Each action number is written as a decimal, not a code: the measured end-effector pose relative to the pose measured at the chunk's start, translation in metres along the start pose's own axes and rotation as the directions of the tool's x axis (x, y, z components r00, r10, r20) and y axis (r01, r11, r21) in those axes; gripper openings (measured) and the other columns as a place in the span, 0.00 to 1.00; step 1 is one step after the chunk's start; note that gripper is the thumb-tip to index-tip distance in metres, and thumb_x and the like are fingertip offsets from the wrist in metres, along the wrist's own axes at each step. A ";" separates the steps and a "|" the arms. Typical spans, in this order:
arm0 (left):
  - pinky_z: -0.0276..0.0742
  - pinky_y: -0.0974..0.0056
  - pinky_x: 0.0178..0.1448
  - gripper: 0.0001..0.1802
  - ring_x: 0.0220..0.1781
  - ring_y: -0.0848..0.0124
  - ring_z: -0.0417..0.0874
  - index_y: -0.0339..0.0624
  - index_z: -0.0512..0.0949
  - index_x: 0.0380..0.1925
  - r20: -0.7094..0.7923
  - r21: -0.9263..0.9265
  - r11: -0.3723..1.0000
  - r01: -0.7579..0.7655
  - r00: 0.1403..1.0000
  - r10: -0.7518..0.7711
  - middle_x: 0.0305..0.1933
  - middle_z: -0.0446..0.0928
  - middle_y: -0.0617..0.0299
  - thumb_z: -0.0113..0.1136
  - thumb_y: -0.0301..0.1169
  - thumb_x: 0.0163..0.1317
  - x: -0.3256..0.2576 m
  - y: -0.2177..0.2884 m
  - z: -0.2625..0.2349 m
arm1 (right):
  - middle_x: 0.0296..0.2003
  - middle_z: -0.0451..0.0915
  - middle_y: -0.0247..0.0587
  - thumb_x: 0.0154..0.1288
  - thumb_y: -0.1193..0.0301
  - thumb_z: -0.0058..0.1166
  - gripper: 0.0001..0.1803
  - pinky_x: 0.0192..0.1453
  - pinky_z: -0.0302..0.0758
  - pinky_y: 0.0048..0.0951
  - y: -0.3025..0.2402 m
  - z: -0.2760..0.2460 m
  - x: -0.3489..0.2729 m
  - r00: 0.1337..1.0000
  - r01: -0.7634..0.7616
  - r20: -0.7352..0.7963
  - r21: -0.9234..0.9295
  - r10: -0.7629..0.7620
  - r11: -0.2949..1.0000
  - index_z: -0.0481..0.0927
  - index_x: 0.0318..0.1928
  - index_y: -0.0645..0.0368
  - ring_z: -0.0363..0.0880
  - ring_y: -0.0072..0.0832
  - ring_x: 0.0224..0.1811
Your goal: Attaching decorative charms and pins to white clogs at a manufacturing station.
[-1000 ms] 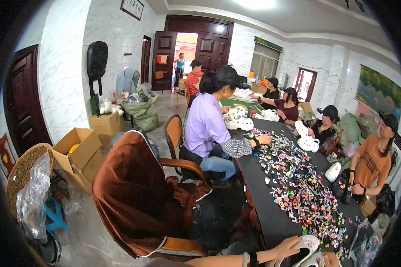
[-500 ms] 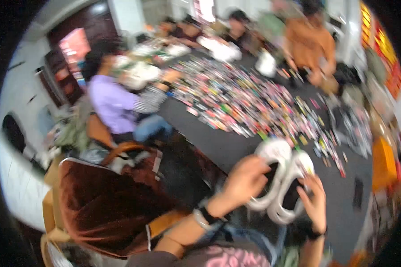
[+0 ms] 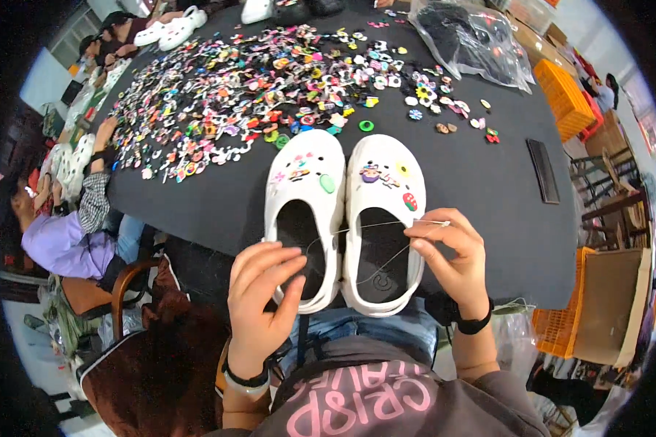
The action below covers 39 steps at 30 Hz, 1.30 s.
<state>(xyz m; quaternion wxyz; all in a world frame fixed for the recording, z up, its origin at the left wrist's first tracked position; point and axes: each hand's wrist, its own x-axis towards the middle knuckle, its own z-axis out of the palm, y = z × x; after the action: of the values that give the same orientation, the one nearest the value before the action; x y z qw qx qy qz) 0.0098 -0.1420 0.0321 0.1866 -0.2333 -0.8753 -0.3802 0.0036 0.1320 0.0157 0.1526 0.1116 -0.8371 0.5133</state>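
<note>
Clogs: 2 white foam clogs sit side by side, touching, at the near edge of a black table (image 3: 488,182), toes pointing away from the person. The left clog (image 3: 304,211) carries small charms on its upper, including a green oval; the right clog (image 3: 383,218) carries several, including a red mushroom shape. The left hand (image 3: 261,302) rests at the heel of the left clog, fingers curled and close together; whether they grip the thin thread (image 3: 357,251) cannot be told. The right hand (image 3: 452,262) sits at the right clog's outer edge, thumb and forefinger pinched on the thread, which runs across both openings. A wide spread of colourful charms (image 3: 255,95) lies beyond the toes. A clear plastic bag (image 3: 474,36) lies at the far right, and a flat black bar (image 3: 543,171) lies right of the clogs.
</note>
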 end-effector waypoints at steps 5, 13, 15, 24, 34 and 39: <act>0.71 0.53 0.61 0.19 0.55 0.55 0.78 0.39 0.81 0.46 0.087 0.005 0.999 -0.049 0.995 0.049 0.49 0.82 0.57 0.68 0.22 0.50 0.011 0.015 -0.004 | 0.39 0.87 0.42 0.62 0.77 0.60 0.07 0.50 0.77 0.32 -0.005 -0.001 0.003 0.998 0.049 0.018 0.190 -0.053 0.981 0.86 0.41 0.61 0.84 0.34 0.44; 0.73 0.54 0.59 0.25 0.54 0.53 0.80 0.33 0.77 0.51 0.035 -0.163 0.987 -0.014 0.999 0.019 0.52 0.80 0.50 0.67 0.19 0.50 0.020 0.023 -0.001 | 0.40 0.84 0.43 0.62 0.77 0.62 0.11 0.41 0.78 0.30 -0.041 0.008 0.015 0.982 0.040 0.169 0.265 -0.087 0.964 0.84 0.46 0.62 0.83 0.31 0.36; 0.74 0.55 0.58 0.24 0.53 0.53 0.80 0.33 0.78 0.51 0.045 -0.184 0.983 -0.012 0.999 0.020 0.52 0.80 0.50 0.67 0.19 0.51 0.022 0.021 0.004 | 0.41 0.82 0.42 0.61 0.74 0.64 0.15 0.39 0.78 0.29 -0.042 0.016 0.018 0.971 -0.007 0.235 0.224 -0.047 0.975 0.83 0.49 0.60 0.82 0.33 0.35; 0.77 0.57 0.54 0.16 0.48 0.56 0.83 0.33 0.80 0.43 -0.017 -0.208 0.977 -0.051 0.999 0.049 0.47 0.82 0.50 0.66 0.18 0.52 0.026 0.021 0.002 | 0.46 0.76 0.45 0.52 0.74 0.70 0.24 0.40 0.78 0.33 -0.036 0.022 0.026 0.986 0.165 0.048 -0.066 -0.162 0.984 0.76 0.51 0.58 0.80 0.35 0.37; 0.75 0.56 0.55 0.18 0.50 0.54 0.81 0.33 0.79 0.45 -0.109 -0.086 0.994 -0.065 0.993 0.055 0.50 0.81 0.48 0.66 0.19 0.53 0.027 0.010 -0.001 | 0.37 0.83 0.44 0.57 0.71 0.67 0.10 0.42 0.78 0.36 -0.015 0.009 0.043 0.983 0.176 0.065 -0.089 -0.171 0.980 0.83 0.38 0.60 0.83 0.40 0.39; 0.76 0.56 0.54 0.19 0.48 0.54 0.82 0.32 0.78 0.46 -0.125 -0.208 0.975 -0.084 0.990 0.059 0.49 0.81 0.47 0.68 0.20 0.52 0.023 0.015 -0.002 | 0.30 0.83 0.41 0.60 0.72 0.64 0.05 0.33 0.77 0.33 -0.038 0.016 0.039 0.975 0.143 0.165 0.043 -0.148 0.989 0.85 0.36 0.59 0.83 0.37 0.29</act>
<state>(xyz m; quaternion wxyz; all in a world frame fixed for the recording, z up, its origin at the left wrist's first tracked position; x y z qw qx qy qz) -0.0007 -0.1282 0.0540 0.2258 -0.2605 -0.8081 -0.4777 -0.0215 0.0997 0.0551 0.1170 0.2178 -0.8286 0.5022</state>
